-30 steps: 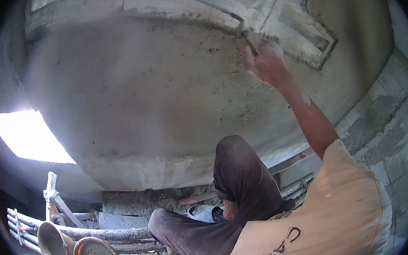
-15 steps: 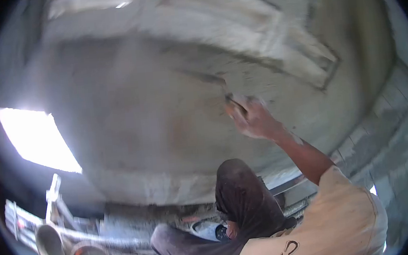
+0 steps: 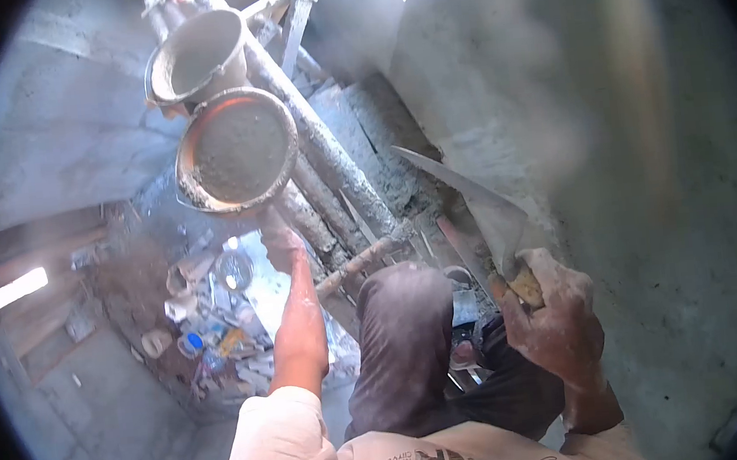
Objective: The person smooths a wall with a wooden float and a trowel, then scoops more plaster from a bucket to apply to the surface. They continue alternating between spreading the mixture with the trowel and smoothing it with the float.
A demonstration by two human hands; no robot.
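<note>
Our right hand [image 3: 561,327] is low on the right, its fingers [image 3: 570,278] wrapped tight around the handle of a trowel [image 3: 480,198]. The blade points up and left, just beside the grey wall [image 3: 643,162]. Our left hand [image 3: 280,245] reaches to the near edge of a pan [image 3: 234,94] full of mortar [image 3: 235,154]. We cannot tell whether those fingers grip it. The pan rests on poles [image 3: 327,159], with a bucket [image 3: 203,43] touching it on the far side. A knee [image 3: 401,306] is bent between our arms.
</note>
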